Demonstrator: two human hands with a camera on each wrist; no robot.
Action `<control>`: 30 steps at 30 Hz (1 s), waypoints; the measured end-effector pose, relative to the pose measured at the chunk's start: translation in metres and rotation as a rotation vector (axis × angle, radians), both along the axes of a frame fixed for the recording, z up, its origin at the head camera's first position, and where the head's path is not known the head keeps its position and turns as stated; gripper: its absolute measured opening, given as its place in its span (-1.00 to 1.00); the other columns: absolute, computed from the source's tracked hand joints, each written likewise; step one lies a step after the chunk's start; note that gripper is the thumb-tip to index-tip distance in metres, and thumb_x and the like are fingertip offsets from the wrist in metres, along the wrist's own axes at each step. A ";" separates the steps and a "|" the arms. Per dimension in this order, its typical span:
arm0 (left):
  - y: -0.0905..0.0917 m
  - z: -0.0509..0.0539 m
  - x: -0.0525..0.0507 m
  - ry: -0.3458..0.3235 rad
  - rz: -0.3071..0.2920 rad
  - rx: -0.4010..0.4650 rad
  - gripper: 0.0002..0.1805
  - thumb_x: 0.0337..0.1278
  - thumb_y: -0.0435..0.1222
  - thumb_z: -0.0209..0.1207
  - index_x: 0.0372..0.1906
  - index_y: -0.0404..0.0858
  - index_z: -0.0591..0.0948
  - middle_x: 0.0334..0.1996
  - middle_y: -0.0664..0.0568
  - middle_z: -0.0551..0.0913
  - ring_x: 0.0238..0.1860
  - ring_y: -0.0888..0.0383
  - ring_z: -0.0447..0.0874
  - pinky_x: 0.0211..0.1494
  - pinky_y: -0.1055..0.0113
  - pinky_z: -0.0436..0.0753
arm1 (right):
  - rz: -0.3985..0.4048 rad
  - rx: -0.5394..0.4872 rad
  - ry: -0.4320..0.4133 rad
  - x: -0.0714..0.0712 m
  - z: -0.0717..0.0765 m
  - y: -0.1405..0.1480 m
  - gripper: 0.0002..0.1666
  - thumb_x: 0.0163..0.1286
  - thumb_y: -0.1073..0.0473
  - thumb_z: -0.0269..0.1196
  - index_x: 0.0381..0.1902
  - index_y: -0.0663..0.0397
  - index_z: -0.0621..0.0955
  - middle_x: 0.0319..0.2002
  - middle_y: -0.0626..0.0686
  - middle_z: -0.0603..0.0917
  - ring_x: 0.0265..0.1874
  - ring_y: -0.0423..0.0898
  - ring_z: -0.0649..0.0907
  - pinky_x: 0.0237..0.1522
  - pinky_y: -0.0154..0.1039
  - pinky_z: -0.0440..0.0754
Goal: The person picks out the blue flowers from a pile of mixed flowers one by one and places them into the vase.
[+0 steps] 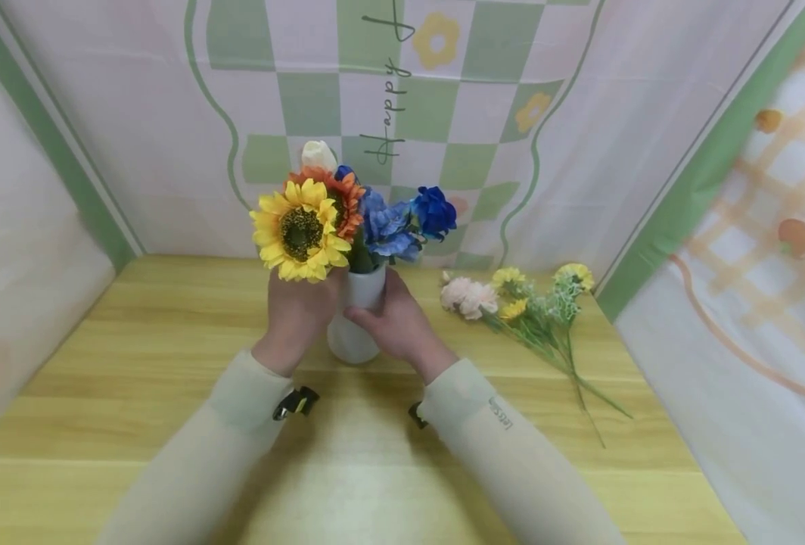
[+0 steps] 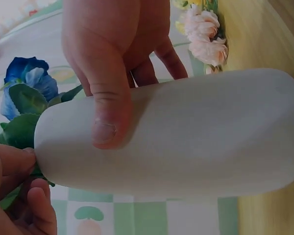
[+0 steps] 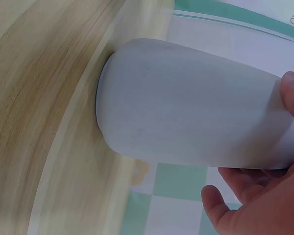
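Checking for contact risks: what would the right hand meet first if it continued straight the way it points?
The white vase, which the right hand grips; depth makes what lies beyond hard to judge.

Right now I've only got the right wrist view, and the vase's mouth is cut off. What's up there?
Observer: Blue flowers show above the mouth of the vase, per the head view.
Operator: Anything else there?
Observer: The left hand, with its fingers curled right by that mouth.
Operator: And off to the side?
Observer: Pink flowers lie on the table, to the right of the vase.
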State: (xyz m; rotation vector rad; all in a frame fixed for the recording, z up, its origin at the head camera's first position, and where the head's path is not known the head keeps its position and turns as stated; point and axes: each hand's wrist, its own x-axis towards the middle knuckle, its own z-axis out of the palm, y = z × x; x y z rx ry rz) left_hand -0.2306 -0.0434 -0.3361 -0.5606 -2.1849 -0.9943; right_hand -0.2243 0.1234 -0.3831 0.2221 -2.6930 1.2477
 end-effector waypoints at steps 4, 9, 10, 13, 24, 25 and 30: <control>0.000 -0.002 -0.004 -0.018 -0.043 0.068 -0.38 0.03 -0.43 0.34 0.22 -0.47 0.40 0.13 -0.26 0.53 0.21 -0.16 0.49 0.21 -0.03 0.51 | -0.002 0.005 0.008 0.000 0.001 0.000 0.06 0.28 -0.11 0.41 0.50 0.18 0.13 0.25 0.17 0.45 0.10 0.03 0.57 0.10 -0.01 0.58; -0.001 0.001 -0.002 -0.087 -0.031 0.107 -0.58 0.05 -0.37 0.36 -0.01 -0.42 0.50 -0.13 -0.19 0.62 -0.06 -0.14 0.63 -0.08 -0.04 0.65 | -0.003 0.000 0.018 0.000 0.000 0.000 0.04 0.28 -0.10 0.42 0.50 0.16 0.15 0.24 0.14 0.45 0.10 0.00 0.57 0.10 0.00 0.58; -0.001 0.002 0.000 -0.094 -0.018 0.119 -0.63 0.06 -0.35 0.36 -0.05 -0.40 0.52 -0.17 -0.17 0.63 -0.08 -0.13 0.64 -0.10 -0.04 0.65 | -0.001 -0.005 0.017 0.000 0.000 0.000 0.04 0.28 -0.10 0.42 0.50 0.15 0.14 0.25 0.14 0.45 0.10 0.01 0.56 0.10 0.00 0.58; -0.003 0.001 0.003 -0.117 -0.020 0.238 -0.54 0.05 -0.34 0.38 0.05 -0.38 0.52 -0.09 -0.14 0.64 0.01 -0.08 0.63 0.02 0.01 0.63 | 0.007 -0.016 0.008 0.001 0.000 -0.002 0.06 0.28 -0.11 0.41 0.51 0.14 0.13 0.27 0.15 0.44 0.13 0.02 0.55 0.12 0.01 0.57; -0.003 -0.009 -0.004 -0.152 -0.066 0.292 -0.35 0.09 -0.29 0.40 0.26 -0.40 0.43 0.09 -0.20 0.60 0.15 -0.09 0.56 0.18 0.02 0.55 | -0.003 -0.003 0.027 0.000 -0.001 -0.001 0.05 0.28 -0.10 0.42 0.50 0.17 0.14 0.25 0.15 0.45 0.11 0.01 0.56 0.12 -0.01 0.57; -0.003 -0.010 -0.005 -0.154 -0.063 0.282 -0.36 0.10 -0.28 0.39 0.26 -0.40 0.43 0.09 -0.21 0.60 0.15 -0.09 0.57 0.17 0.02 0.55 | 0.000 -0.004 0.029 0.000 -0.002 -0.001 0.05 0.27 -0.10 0.42 0.50 0.17 0.14 0.25 0.15 0.44 0.11 0.01 0.55 0.12 -0.01 0.57; -0.002 -0.017 -0.007 -0.157 -0.095 0.318 -0.34 0.09 -0.32 0.39 0.28 -0.41 0.42 0.12 -0.22 0.59 0.18 -0.09 0.54 0.21 0.04 0.52 | 0.008 -0.013 0.030 0.001 -0.002 -0.001 0.05 0.28 -0.08 0.42 0.49 0.18 0.14 0.24 0.15 0.45 0.10 0.01 0.56 0.11 -0.02 0.57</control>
